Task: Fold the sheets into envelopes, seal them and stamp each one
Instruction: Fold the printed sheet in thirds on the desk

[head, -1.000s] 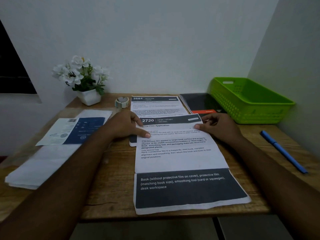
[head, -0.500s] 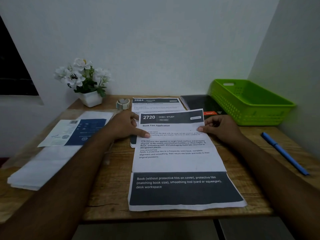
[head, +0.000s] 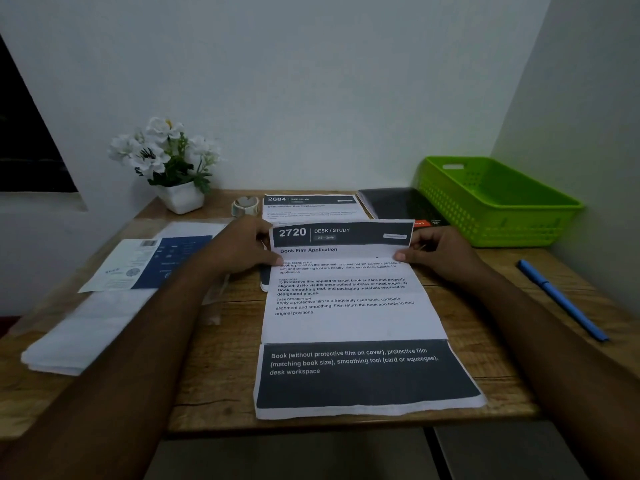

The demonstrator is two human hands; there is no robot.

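A printed sheet headed "2720" [head: 349, 306] lies lengthwise in the middle of the wooden desk [head: 214, 375], creased across near its dark bottom band. Its top flap with the dark header stands lifted off the desk. My left hand [head: 239, 251] pinches the flap's left edge, thumb on the printed side. My right hand [head: 440, 252] pinches the right edge the same way. Behind it lies a second sheet headed "2684" [head: 308, 206]. A small roll of tape [head: 245, 206] sits at the back, left of that sheet.
A white pot of white flowers [head: 173, 168] stands back left. A blue-and-white leaflet [head: 145, 265] and a stack of white paper [head: 86, 337] lie on the left. A green plastic basket [head: 491, 202] and a dark book [head: 398, 206] sit back right; a blue pen [head: 561, 299] lies on the right.
Both hands have raised the top flap of the "2720" sheet, which stood lower a second ago. The sheet has slid slightly towards me.
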